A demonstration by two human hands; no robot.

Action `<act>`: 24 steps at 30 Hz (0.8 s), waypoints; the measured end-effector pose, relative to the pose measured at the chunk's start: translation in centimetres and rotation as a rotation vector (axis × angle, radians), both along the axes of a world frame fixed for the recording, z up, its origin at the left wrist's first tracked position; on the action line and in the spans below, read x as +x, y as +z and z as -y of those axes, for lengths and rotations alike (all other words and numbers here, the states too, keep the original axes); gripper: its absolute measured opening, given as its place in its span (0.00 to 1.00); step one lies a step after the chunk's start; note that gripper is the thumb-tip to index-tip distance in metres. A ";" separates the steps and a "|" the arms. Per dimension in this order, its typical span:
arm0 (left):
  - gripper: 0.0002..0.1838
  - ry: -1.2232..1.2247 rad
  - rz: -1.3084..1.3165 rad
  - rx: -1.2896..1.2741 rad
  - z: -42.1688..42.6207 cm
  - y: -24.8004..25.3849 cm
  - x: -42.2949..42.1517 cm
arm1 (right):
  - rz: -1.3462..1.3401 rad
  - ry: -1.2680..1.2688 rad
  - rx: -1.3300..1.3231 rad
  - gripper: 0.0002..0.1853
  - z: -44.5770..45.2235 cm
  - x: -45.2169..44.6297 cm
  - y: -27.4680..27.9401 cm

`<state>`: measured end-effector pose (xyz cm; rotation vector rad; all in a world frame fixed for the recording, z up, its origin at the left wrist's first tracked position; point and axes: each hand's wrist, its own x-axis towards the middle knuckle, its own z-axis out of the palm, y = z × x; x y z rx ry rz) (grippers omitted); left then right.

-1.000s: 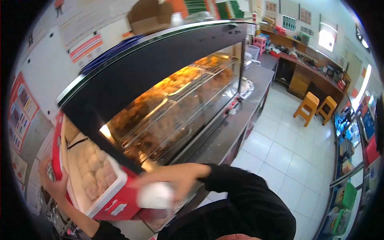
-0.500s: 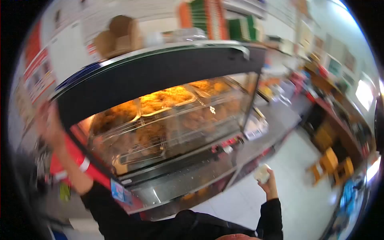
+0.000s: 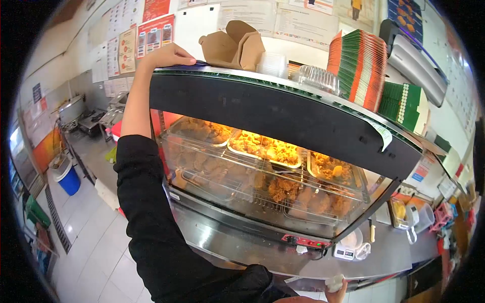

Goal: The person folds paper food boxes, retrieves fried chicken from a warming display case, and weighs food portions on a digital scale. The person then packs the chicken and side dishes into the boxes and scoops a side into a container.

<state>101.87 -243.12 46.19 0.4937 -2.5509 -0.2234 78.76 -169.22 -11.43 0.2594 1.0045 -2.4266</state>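
Observation:
My left hand (image 3: pixel 169 55) reaches up to the top left corner of a heated display cabinet (image 3: pixel 262 111). Its fingers lie stretched over dark blue flat sheets (image 3: pixel 201 64) on the cabinet top. Close by stands an open brown cardboard box (image 3: pixel 222 48). At the bottom edge, my right hand (image 3: pixel 339 294) is closed around a small pale rounded thing (image 3: pixel 334 284) whose kind I cannot make out. Behind the cabinet's glass, metal trays of fried chicken (image 3: pixel 265 146) sit under warm light, with more pieces on wire racks below.
Clear plastic tubs (image 3: pixel 273 65) and a stack of orange and green folded cartons (image 3: pixel 356 68) stand on the cabinet. A white scale (image 3: pixel 344 251) and tongs with a pale handle (image 3: pixel 373 232) lie on the metal counter (image 3: pixel 389 255). A blue bin (image 3: pixel 68 181) stands at left.
The view has swung left. My left hand has moved from beside the cabinet onto its top corner. My right hand still holds the pale thing, now lower in view.

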 end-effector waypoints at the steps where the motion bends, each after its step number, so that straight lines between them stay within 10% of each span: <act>1: 0.21 0.074 -0.026 -0.034 -0.5 0.2 -0.2 | -0.060 0.131 -0.132 0.24 -2.1 -1.3 -1.8; 4: 0.21 0.060 -0.012 -0.082 -0.7 0.2 -0.2 | -0.080 0.253 -0.271 0.20 -1.7 -1.8 0.8; 7: 0.21 0.101 -0.105 -0.224 -1.6 0.1 -0.8 | 0.161 -0.024 0.130 0.09 0.6 -1.3 4.8; 10: 0.21 0.162 -0.345 -0.513 -1.7 -1.8 -1.5 | -0.067 -0.045 0.031 0.22 -0.7 -5.3 -1.9; 12: 0.18 0.180 -0.406 -0.616 -1.1 -3.3 -2.4 | -0.120 -0.139 0.305 0.25 -5.0 -9.1 -4.4; 15: 0.14 0.261 -0.407 -0.641 -2.3 -4.1 -2.8 | -0.684 -0.662 1.549 0.35 -7.4 -16.2 -3.8; 16: 0.13 0.303 -0.445 -0.725 -2.2 -4.3 -2.3 | -0.508 -0.566 1.797 0.38 -5.9 -15.5 1.3; 20: 0.09 0.371 -0.494 -0.784 -3.8 -4.9 -2.9 | -0.417 -0.223 2.070 0.41 -9.9 -25.1 -7.2; 24: 0.09 0.270 -0.521 -0.882 -3.7 -4.3 -2.9 | 0.063 -0.197 2.198 0.44 -3.9 -20.4 3.9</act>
